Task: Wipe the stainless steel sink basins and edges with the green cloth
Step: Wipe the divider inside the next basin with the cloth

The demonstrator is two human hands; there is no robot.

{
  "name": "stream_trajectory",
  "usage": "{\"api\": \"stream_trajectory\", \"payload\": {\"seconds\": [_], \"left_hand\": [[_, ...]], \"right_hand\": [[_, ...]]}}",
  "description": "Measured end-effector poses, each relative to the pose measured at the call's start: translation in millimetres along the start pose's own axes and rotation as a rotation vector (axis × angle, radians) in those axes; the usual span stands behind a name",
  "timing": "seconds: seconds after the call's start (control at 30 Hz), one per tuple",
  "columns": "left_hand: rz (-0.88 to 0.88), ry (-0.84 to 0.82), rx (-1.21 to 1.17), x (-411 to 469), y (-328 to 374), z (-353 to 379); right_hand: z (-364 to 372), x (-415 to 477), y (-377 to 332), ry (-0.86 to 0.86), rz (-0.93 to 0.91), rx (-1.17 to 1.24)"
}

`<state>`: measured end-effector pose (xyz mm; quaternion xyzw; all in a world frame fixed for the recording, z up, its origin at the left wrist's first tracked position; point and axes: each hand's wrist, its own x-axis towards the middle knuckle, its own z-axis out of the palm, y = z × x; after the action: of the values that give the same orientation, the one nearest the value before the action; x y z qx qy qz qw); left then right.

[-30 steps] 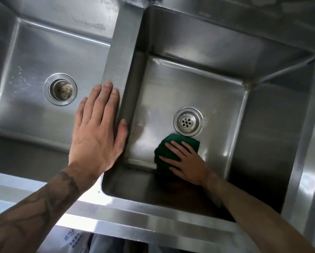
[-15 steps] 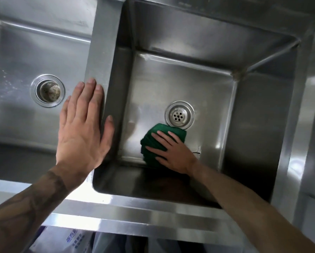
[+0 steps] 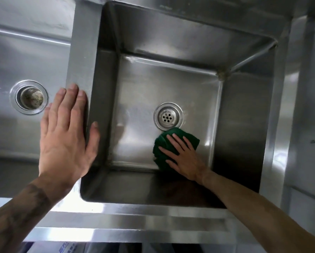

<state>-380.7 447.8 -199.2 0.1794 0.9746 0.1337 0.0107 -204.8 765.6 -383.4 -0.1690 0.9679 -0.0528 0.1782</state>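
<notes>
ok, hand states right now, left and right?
Left hand: open, flat on the divider.
Right hand: open, pressing the cloth on the basin floor.

A person's right hand (image 3: 184, 157) presses a bunched green cloth (image 3: 163, 141) with straight fingers against the floor of the right basin (image 3: 171, 84). The cloth touches the rim of the strainer drain (image 3: 168, 115) at its five o'clock. At the basin's nine o'clock, the left hand (image 3: 65, 139) rests flat on the steel divider (image 3: 81, 57). Farther toward nine o'clock is the left basin (image 3: 25, 57) with its open drain (image 3: 29, 96).
</notes>
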Motion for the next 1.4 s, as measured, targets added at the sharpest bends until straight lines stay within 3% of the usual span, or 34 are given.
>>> {"api": "stream_trajectory", "payload": {"seconds": [0.1,0.27,0.5,0.77,1.0,1.23,1.4], "left_hand": [[0.003,-0.013,-0.011,1,-1,-1],[-0.007,-0.01,-0.028,2,1,-2],[-0.007,-0.006,-0.046,2,-1,-1],[-0.012,-0.018,-0.014,2,-1,0],[-0.004,-0.02,-0.031,1,0,-2],[-0.014,-0.024,-0.066,4,0,-1],[-0.011,-0.031,-0.067,4,0,-2]], "right_hand": [[4,-13,12,-0.022,0.066,0.0],[-6,2,18,0.037,0.586,0.159],[-1,-11,-1,-0.053,0.671,0.175],[-26,85,48,0.174,0.965,0.265],[-4,26,11,0.198,0.925,0.254],[-37,107,96,0.286,0.949,0.288],[-26,76,57,0.305,0.949,0.252]]}}
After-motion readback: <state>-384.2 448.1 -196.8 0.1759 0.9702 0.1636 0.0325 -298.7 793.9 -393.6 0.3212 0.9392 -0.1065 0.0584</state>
